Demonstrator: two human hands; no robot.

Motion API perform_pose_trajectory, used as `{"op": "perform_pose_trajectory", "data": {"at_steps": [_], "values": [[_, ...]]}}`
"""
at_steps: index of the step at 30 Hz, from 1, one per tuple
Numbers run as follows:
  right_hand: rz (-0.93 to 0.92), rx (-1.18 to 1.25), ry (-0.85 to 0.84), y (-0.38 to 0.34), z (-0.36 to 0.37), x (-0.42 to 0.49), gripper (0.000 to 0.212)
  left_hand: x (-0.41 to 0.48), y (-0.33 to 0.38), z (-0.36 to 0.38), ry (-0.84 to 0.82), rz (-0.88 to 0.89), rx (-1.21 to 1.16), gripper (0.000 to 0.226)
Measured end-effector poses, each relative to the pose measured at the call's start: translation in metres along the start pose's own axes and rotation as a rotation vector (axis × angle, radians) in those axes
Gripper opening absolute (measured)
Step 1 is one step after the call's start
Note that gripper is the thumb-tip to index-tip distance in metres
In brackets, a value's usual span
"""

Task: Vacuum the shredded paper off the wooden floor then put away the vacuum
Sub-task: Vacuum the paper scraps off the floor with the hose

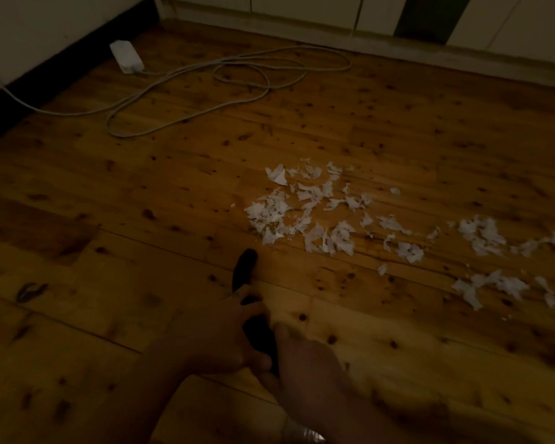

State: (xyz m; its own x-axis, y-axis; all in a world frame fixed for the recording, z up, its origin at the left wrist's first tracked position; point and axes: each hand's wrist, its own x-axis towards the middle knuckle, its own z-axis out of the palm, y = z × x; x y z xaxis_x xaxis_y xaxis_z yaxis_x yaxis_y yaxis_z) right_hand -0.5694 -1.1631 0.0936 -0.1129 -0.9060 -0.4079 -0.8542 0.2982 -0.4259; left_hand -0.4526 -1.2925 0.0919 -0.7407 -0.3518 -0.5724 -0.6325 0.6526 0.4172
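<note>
White shredded paper (327, 219) lies scattered across the wooden floor (141, 219), from the middle of the view out to the right edge. A dark, narrow vacuum (244, 270) points its tip toward the near-left end of the paper, a short way from the scraps. My left hand (218, 334) grips its dark body from the left. My right hand (305, 363) holds the same body from the right, just behind the left hand. Most of the vacuum is hidden under both hands in the dim light.
A white power strip (126, 56) lies by the dark skirting at the far left, with a long white cable (225, 75) looped over the floor behind the paper. Pale cabinet fronts (334, 11) run along the far wall.
</note>
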Motion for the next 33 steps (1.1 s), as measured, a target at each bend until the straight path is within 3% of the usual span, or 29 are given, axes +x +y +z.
{"op": "perform_pose_trajectory", "data": {"at_steps": [8,33], "values": [[-0.017,0.006,0.074,0.012,0.002,-0.003,0.047,0.003,0.012,-0.001,-0.002,0.030,0.013,0.069],[0.025,-0.083,0.085,0.036,-0.005,-0.017,0.054,0.017,0.031,0.012,0.060,0.133,-0.105,0.060]]}}
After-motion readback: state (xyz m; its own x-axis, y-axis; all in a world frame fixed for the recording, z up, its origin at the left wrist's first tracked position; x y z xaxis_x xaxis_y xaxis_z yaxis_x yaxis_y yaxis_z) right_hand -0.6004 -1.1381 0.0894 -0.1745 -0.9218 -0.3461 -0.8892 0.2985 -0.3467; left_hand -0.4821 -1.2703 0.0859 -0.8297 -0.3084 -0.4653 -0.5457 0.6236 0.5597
